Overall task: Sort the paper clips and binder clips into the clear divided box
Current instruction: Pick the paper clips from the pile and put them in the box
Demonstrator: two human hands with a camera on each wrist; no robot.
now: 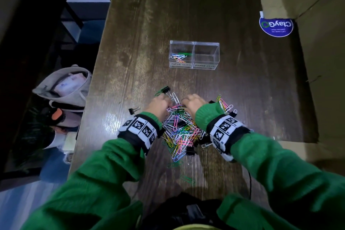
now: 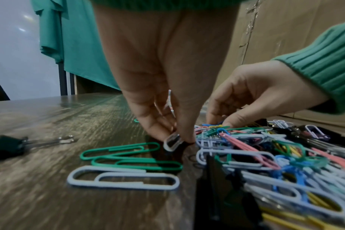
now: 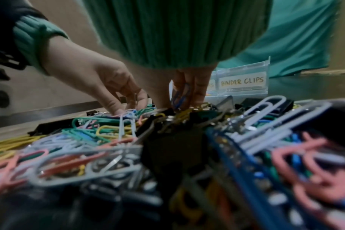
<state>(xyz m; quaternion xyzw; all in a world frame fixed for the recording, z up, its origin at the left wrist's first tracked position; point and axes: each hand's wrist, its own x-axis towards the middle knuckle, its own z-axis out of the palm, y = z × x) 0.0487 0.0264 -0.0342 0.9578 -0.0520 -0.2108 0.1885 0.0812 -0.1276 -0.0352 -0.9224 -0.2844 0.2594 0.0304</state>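
Observation:
A heap of coloured paper clips and black binder clips (image 1: 182, 130) lies on the dark wooden table (image 1: 168, 15) in front of me. My left hand (image 2: 179, 138) pinches a white paper clip (image 2: 172, 141) at the heap's far left edge. My right hand (image 3: 184, 101) reaches into the heap's far side and holds a blue paper clip (image 3: 180, 96) between its fingers. Beyond the heap stands the clear divided box (image 1: 194, 43); its left compartment holds several paper clips (image 1: 180, 56), and its right one, labelled BINDER CLIPS (image 3: 242, 81), holds nothing.
Loose black binder clips lie left of the heap (image 1: 134, 110), beyond it (image 1: 166, 89) and on its near side (image 1: 190, 152). Cardboard boxes (image 1: 313, 61) with a round blue sticker (image 1: 276, 26) line the table's right side. A grey bag (image 1: 65, 87) sits on the floor to the left.

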